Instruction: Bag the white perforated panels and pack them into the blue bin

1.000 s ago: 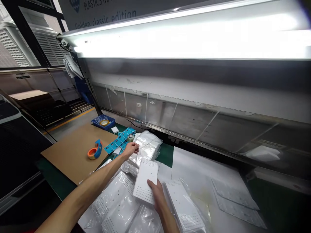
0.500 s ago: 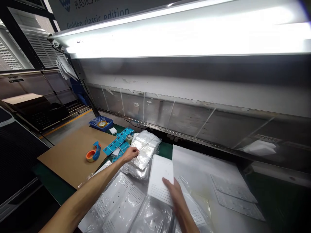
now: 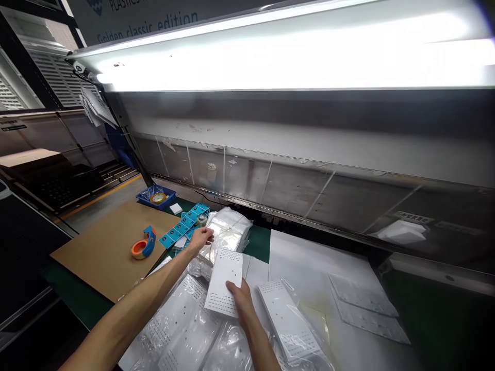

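My right hand [image 3: 240,301] grips the near end of a white perforated plastic panel [image 3: 223,278], tilted above bagged panels. My left hand [image 3: 201,238] reaches forward and pinches the edge of a clear plastic bag on the stack of bags [image 3: 226,232]. Just left of that hand lies a strip of blue labels [image 3: 181,225]. More bagged white panels [image 3: 181,319] lie under my left forearm, and another bagged panel [image 3: 288,322] lies to the right of my right hand.
An orange and blue tape dispenser [image 3: 141,246] sits on a brown cardboard sheet [image 3: 104,252]. A blue tray [image 3: 155,197] with a tape roll stands behind it. White sheets [image 3: 313,257] and flat clear panels [image 3: 363,304] cover the green bench to the right.
My right hand swung the white panel right, then back left toward the bag stack. My left hand stayed at the bags, fingers on the top one.
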{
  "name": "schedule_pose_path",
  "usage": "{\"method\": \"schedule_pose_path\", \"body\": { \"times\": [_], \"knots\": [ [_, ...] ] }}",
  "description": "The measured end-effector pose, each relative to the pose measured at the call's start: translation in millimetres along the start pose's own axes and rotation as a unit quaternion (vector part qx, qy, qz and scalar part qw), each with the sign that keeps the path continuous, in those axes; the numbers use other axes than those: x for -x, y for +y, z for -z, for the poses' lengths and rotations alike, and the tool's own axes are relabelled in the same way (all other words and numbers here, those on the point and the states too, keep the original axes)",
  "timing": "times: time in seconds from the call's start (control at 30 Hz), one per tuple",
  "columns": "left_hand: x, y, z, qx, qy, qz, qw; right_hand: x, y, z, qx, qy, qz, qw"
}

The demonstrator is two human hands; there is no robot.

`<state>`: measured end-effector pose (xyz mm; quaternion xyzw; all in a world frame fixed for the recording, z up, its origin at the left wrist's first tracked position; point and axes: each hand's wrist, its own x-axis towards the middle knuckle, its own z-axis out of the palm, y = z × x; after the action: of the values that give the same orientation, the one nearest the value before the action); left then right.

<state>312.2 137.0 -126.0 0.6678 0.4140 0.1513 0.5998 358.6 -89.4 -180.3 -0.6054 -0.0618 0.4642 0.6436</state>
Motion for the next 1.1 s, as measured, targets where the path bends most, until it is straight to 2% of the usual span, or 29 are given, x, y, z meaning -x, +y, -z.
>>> {"method": "schedule_pose_path", "body": {
  "times": [0.17, 0.27, 0.4, 0.5, 0.6, 0.77, 0.93, 1.03, 1.1],
  "knots": [
    [12, 35, 19.9, 0.072, -0.002, -0.092, 0.993, -3, -21, 0, 0.002, 0.003, 0.018, 1.000],
    [22, 50, 18.3, 0.102, -0.017, -0.112, 0.988, -20, -39, -11, 0.000, -0.011, 0.029, 1.000],
    [32, 68, 19.7, 0.190, 0.008, -0.131, 0.973, -45, -48, -25, 0.027, -0.008, 0.011, 1.000],
    [43, 86, 35.8, 0.281, 0.019, -0.149, 0.948, -50, -49, -31, 0.047, 0.007, 0.022, 0.999],
    [63, 96, 56.9, 0.352, 0.008, -0.145, 0.925, -40, -52, -32, 0.058, 0.012, 0.049, 0.997],
    [115, 83, 89.0, 0.416, 0.021, -0.110, 0.902, 4, -56, -9, 0.090, 0.039, 0.089, 0.991],
    [162, 58, 115.0, 0.433, 0.121, -0.112, 0.886, 45, -52, 20, 0.158, 0.098, 0.088, 0.979],
    [173, 44, 118.7, 0.396, 0.157, -0.125, 0.896, 55, -47, 23, 0.184, 0.114, 0.107, 0.970],
    [176, 35, 122.2, 0.365, 0.228, -0.093, 0.898, 59, -41, 22, 0.196, 0.115, 0.104, 0.968]
  ]
}}
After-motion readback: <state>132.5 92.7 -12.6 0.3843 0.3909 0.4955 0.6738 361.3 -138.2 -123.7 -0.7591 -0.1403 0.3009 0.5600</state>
